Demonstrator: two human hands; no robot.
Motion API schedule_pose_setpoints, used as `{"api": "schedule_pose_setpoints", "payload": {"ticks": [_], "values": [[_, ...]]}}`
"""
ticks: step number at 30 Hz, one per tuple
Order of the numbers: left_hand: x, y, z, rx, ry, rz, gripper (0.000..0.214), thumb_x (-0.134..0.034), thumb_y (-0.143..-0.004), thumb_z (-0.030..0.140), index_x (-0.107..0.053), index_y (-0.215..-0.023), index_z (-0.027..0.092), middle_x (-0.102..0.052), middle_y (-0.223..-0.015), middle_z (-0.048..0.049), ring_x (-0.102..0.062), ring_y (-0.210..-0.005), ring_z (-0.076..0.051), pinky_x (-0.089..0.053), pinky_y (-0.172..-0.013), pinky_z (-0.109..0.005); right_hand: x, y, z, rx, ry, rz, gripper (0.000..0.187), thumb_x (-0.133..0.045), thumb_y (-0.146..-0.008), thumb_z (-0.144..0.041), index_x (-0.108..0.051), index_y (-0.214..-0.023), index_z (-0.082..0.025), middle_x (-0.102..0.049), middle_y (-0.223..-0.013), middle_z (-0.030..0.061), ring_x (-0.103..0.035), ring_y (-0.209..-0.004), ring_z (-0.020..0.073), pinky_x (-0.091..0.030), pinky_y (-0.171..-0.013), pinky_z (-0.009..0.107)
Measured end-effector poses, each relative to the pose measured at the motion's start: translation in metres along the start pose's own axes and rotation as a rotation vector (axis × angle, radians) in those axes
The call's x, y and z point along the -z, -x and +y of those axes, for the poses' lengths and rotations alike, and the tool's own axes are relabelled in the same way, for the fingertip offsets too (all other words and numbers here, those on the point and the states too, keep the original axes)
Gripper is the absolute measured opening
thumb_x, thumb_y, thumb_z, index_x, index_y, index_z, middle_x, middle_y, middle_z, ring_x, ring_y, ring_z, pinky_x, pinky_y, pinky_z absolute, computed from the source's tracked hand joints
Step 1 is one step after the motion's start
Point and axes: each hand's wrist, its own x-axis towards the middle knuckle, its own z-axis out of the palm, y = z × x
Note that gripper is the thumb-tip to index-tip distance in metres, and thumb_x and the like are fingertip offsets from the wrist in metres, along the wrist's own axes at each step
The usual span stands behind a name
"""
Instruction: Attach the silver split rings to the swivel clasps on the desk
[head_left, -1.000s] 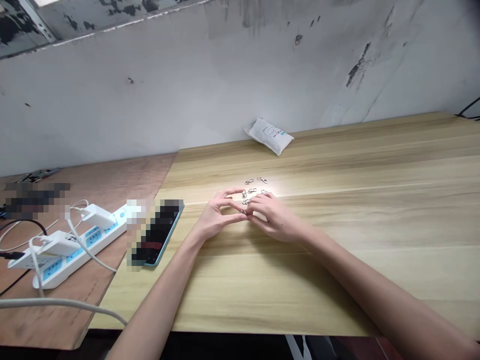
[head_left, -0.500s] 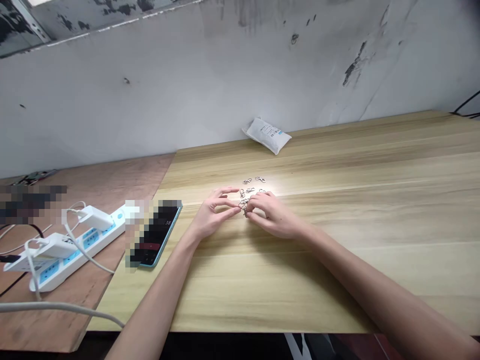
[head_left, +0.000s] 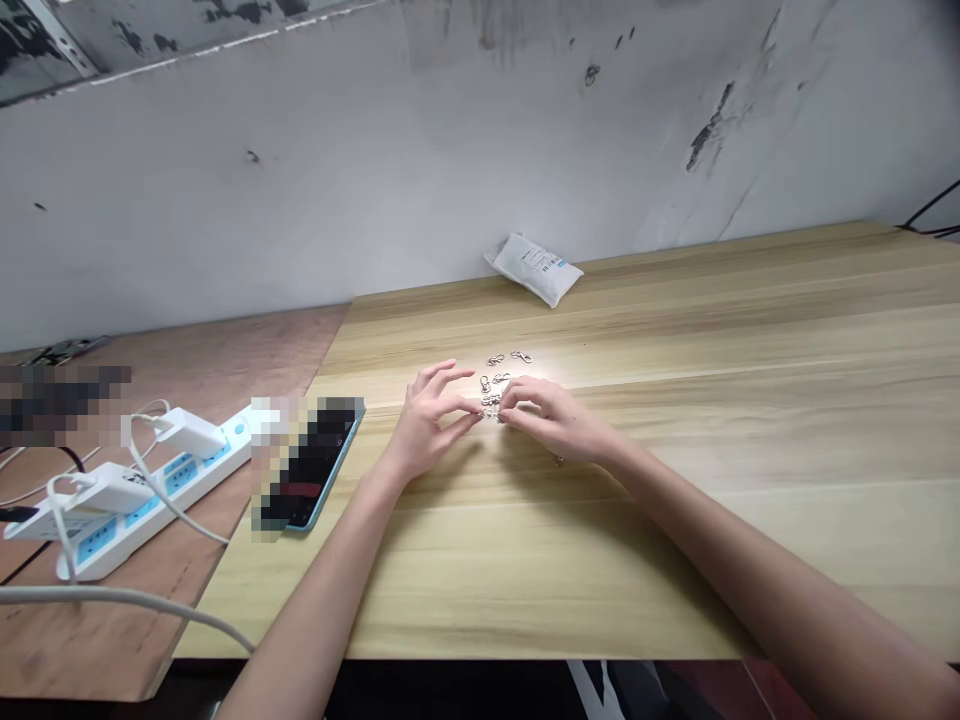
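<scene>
Between my two hands a small silver swivel snap hook is held just over the table. The thumb and forefinger of my left hand pinch its left end, while the other fingers are raised and spread. My right hand pinches the right end, its fingers curled and partly covering it. Right behind lies another snap hook. Farther back are several more, among them a snap hook and a snap hook. A small metal piece peeks out under my right wrist.
A white plastic parcel bag lies near the wall. To the left are a phone and, on the lower brown board, a white power strip with chargers. A grey cable runs beside my left forearm.
My right hand has shifted slightly right, and its fingertips are farther from the left ones. The held snap hook now stretches sideways between both hands. A metal piece now shows under my right wrist.
</scene>
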Motion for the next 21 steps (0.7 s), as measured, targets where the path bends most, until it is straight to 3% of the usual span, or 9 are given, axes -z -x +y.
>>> {"api": "schedule_pose_setpoints", "payload": {"ticks": [3,7,12,15,19,21], "values": [[0.001,0.0,0.0,-0.015,-0.089,-0.007,0.01,-0.063,-0.088,0.029,-0.072,-0.087,0.027,-0.058,-0.133,-0.0024,-0.038,-0.133,-0.027,-0.03,-0.109,-0.049,0.004,-0.001,-0.001,-0.082,-0.09,0.026,0.022,-0.052,-0.093,-0.032,-0.064,-0.08,-0.019,-0.066,-0.089,0.005,-0.06,-0.084,0.0183,-0.045,-0.071,0.03],[0.019,0.009,-0.016,0.123,-0.11,-0.04,0.027,-0.066,-0.085,0.034,-0.065,-0.111,0.026,-0.059,-0.13,-0.0068,-0.048,-0.125,-0.026,-0.036,-0.105,-0.047,0.003,-0.004,0.0,-0.042,-0.004,0.159,0.022,-0.055,-0.091,-0.031,-0.068,-0.079,-0.018,-0.068,-0.084,0.0057,-0.061,-0.081,0.0189,-0.045,-0.073,0.032],[0.04,0.037,-0.037,0.284,-0.205,-0.064,0.021,-0.062,-0.087,0.035,-0.067,-0.105,0.023,-0.066,-0.112,-0.0055,-0.058,-0.11,-0.024,-0.039,-0.098,-0.042,-0.005,-0.01,0.017,-0.045,-0.013,0.319,0.022,-0.057,-0.089,-0.034,-0.071,-0.082,-0.018,-0.07,-0.082,0.0066,-0.063,-0.077,0.0197,-0.047,-0.072,0.033],[0.039,0.047,-0.035,0.249,-0.237,-0.141,0.022,-0.061,-0.087,0.04,-0.07,-0.101,0.026,-0.066,-0.11,-0.0037,-0.059,-0.106,-0.024,-0.039,-0.096,-0.041,0.002,-0.012,0.014,-0.013,0.04,0.324,0.022,-0.059,-0.089,-0.036,-0.072,-0.087,-0.019,-0.07,-0.086,0.0075,-0.063,-0.08,0.0209,-0.047,-0.071,0.034],[0.031,0.047,-0.03,0.132,-0.308,-0.154,0.02,-0.055,-0.092,0.037,-0.071,-0.096,0.027,-0.067,-0.104,-0.002,-0.059,-0.1,-0.021,-0.038,-0.094,-0.041,0.028,0.006,-0.024,0.026,0.084,0.484,0.021,-0.057,-0.091,-0.036,-0.071,-0.09,-0.02,-0.069,-0.088,0.0055,-0.063,-0.082,0.019,-0.048,-0.073,0.033],[0.028,0.045,-0.031,0.072,-0.345,-0.145,0.019,-0.055,-0.093,0.036,-0.071,-0.094,0.026,-0.068,-0.1,-0.0019,-0.06,-0.096,-0.021,-0.038,-0.094,-0.04,0.038,0.025,-0.04,0.029,0.15,0.477,0.021,-0.054,-0.093,-0.035,-0.069,-0.09,-0.021,-0.069,-0.085,0.0044,-0.062,-0.081,0.0181,-0.048,-0.073,0.032]]}}
